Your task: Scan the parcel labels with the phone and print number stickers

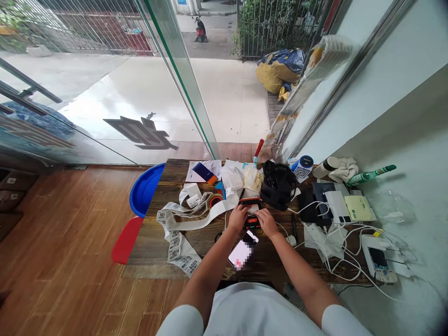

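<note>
A small black and orange device that looks like a portable label printer lies on the table, its upper part raised and a bit of white showing inside. My left hand grips its left side, fingers curled at the edge. On the opposite side, my right hand is closed with its fingertips at the device's right edge. Just below, between my forearms, lies a phone with a lit screen. A long strip of white printed labels curls across the table to the left of my hands.
A tape roll, a blue and orange box and a black bag surround the device. White cables tangle at right, near a green bottle. Beside the table stand blue and red stools.
</note>
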The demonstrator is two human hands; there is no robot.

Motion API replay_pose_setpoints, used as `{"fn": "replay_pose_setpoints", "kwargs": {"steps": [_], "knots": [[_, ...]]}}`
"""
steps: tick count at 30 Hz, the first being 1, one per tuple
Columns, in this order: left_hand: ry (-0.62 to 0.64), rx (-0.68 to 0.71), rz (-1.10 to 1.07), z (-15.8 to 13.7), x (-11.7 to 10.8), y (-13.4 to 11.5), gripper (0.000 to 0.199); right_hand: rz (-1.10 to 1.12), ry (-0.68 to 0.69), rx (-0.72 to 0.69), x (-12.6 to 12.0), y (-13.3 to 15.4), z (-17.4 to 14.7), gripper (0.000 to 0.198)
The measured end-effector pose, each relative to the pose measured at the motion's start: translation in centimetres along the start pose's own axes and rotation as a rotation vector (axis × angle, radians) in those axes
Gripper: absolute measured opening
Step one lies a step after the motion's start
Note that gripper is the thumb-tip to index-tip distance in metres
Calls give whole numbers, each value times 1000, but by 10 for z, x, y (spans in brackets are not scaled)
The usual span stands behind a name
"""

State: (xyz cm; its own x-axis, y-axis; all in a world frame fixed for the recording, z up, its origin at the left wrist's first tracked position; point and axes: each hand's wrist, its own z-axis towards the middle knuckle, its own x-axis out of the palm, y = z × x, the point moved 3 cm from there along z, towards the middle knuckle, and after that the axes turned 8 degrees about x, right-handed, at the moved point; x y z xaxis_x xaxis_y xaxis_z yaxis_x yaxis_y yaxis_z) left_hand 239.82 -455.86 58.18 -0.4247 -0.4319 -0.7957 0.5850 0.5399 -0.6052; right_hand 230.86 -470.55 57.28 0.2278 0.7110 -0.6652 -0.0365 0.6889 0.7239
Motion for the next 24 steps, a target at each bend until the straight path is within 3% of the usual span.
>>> {"fn": "replay_pose_setpoints", "kwargs": {"steps": [8, 15, 20, 24], "knots": [[-26, -122, 29, 5, 3, -2, 35, 10, 7, -7, 2, -7, -7, 33], [20, -42, -2, 6, -1, 1, 32, -30, 49, -14, -1, -2, -5, 32], [-38, -97, 27, 6, 3, 3, 32, -71, 84, -23, -1, 0, -3, 31], [-58, -55, 58, 4, 3, -2, 31, -109, 101, -11, 0, 1, -1, 29]]}}
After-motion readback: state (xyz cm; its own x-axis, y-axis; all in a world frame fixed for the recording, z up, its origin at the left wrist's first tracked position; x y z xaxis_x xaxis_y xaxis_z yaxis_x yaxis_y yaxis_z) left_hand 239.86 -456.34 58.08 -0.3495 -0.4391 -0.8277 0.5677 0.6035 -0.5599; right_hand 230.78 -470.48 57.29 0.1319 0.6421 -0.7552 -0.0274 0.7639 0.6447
